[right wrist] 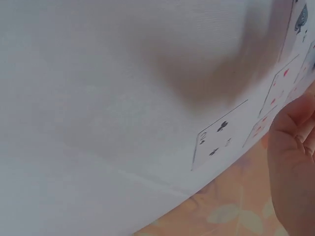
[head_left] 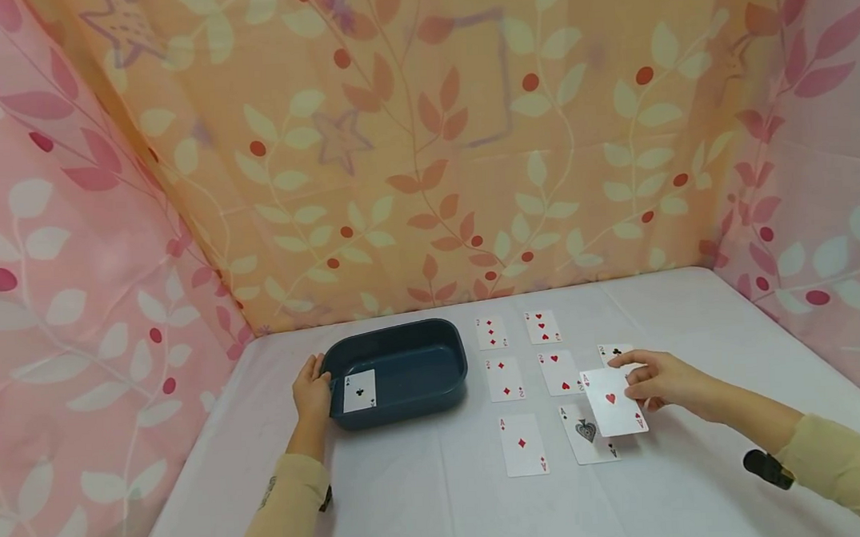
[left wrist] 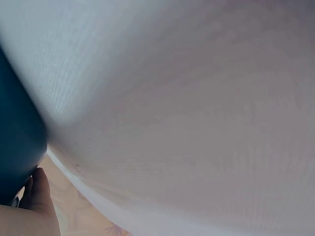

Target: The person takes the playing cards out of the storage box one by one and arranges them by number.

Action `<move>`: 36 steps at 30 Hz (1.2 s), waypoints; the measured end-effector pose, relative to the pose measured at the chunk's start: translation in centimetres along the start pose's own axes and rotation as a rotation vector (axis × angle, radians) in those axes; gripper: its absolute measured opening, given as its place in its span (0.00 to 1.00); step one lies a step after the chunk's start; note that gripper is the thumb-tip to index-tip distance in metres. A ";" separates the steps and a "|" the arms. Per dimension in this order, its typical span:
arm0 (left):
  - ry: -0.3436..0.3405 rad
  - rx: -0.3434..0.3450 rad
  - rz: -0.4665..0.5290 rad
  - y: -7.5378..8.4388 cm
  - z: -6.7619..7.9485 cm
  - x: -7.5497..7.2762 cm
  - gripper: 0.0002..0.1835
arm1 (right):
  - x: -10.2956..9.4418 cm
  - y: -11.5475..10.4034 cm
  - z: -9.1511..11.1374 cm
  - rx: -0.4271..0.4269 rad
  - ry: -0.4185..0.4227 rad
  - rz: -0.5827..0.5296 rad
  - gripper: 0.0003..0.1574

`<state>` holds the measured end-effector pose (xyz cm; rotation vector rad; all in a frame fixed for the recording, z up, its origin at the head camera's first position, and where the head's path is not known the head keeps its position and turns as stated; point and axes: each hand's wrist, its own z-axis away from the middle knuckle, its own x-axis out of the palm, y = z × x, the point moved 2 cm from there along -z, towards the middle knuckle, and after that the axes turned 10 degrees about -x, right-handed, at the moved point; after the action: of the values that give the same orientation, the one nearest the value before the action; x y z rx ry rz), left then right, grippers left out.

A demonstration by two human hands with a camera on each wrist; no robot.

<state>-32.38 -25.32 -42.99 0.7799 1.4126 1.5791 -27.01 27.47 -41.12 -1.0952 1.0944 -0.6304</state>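
Observation:
My left hand [head_left: 313, 390] grips the left end of a dark blue rectangular tray [head_left: 452, 372], thumb near its rim. In the left wrist view, my fingers [left wrist: 42, 184] lie against the tray's outer wall. An ace of clubs [head_left: 359, 391] lies face up in the tray's left part. My right hand [head_left: 662, 382] pinches an ace of hearts [head_left: 611, 413] by its right side, raised above the table. Beneath it, partly covered, lies an ace of spades [head_left: 582, 446]. A black two [head_left: 610, 352] shows just behind the right hand; it appears whole in the right wrist view.
On the white-covered table [head_left: 425, 493] lie an ace of diamonds [head_left: 523, 445], a two of diamonds [head_left: 505, 379], a two of hearts [head_left: 558, 367], a three of diamonds [head_left: 491, 332] and a three of hearts [head_left: 543, 328]. Patterned cloth [head_left: 426, 180] walls the back and sides.

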 end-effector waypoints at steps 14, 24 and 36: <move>-0.004 -0.003 0.014 0.1 0.1 -0.1 0.31 | -3.2 3.5 0.5 0.090 -0.077 0.084 0.31; -0.006 -0.025 0.026 0.0 -0.1 0.0 0.31 | -3.3 4.0 0.7 0.155 -0.081 0.134 0.32; -0.002 -0.021 0.021 -0.2 -0.3 -0.1 0.30 | -3.4 4.0 0.7 0.127 -0.094 0.201 0.28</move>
<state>-32.56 -25.50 -43.24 0.7855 1.3883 1.6061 -27.97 32.14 -43.52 -0.8839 1.0528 -0.4770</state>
